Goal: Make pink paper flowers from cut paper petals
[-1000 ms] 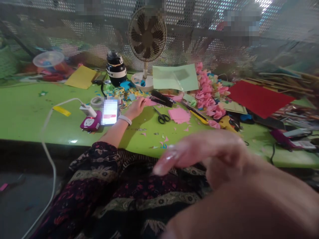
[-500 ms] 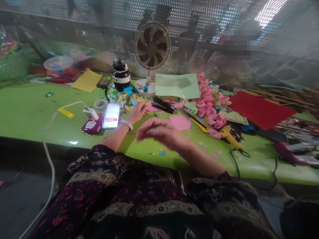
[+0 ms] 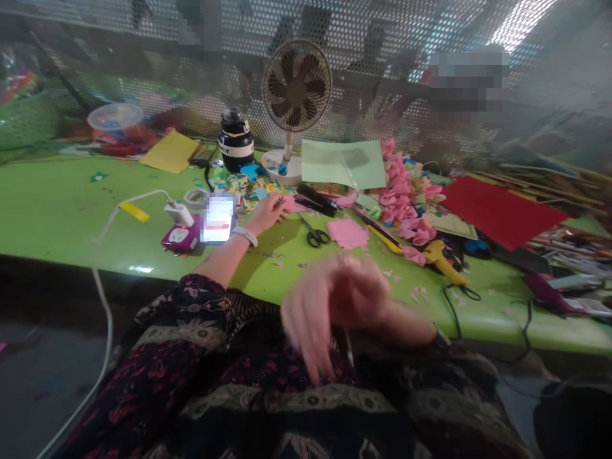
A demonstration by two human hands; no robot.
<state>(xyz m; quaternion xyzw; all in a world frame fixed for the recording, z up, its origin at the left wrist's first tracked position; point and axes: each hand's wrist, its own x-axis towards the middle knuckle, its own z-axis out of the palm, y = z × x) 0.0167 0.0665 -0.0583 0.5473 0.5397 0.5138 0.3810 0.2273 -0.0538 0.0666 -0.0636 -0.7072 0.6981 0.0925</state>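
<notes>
Currently right hand's (image 3: 329, 306) grip hangs slack, empty; left hand's (image 3: 266, 213) grip unreadable; nearby black-handled steel scissors (image 3: 315, 234) could nick fingers.

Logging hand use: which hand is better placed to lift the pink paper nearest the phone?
Left, likely. The left hand rests on the table at the pink paper; the right hand hangs blurred over the lap.

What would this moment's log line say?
left hand: touching pink paper | right hand: blurred, over lap | scissors: on table
</notes>
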